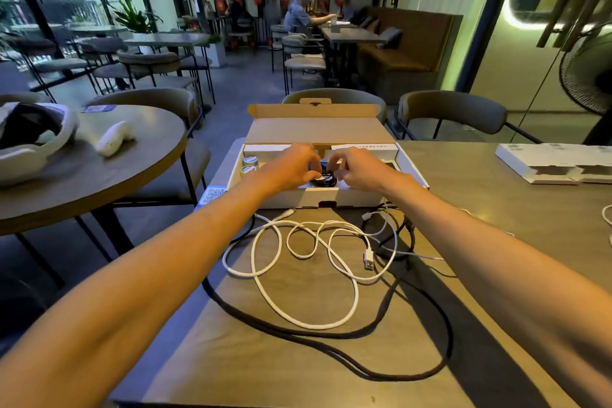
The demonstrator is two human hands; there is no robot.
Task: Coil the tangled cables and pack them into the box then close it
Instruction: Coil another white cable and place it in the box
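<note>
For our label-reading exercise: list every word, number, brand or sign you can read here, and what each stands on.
Nothing here reads as legible words.
QR code card beside the box: code pattern only, no readable words.
White inner carton in the box: one printed line, too small to read.
White boxes at far right: labels blurred.
Blue card on the round table: blurred.

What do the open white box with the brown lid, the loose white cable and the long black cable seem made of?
Open white box: likely cardboard, matte; the raw brown inside of its lid and the cut tabs suggest it. Loose white cable: smooth, probably a plastic or rubber jacket. Long black cable: dull, faintly textured, possibly braided fabric; too small to be sure.
</note>
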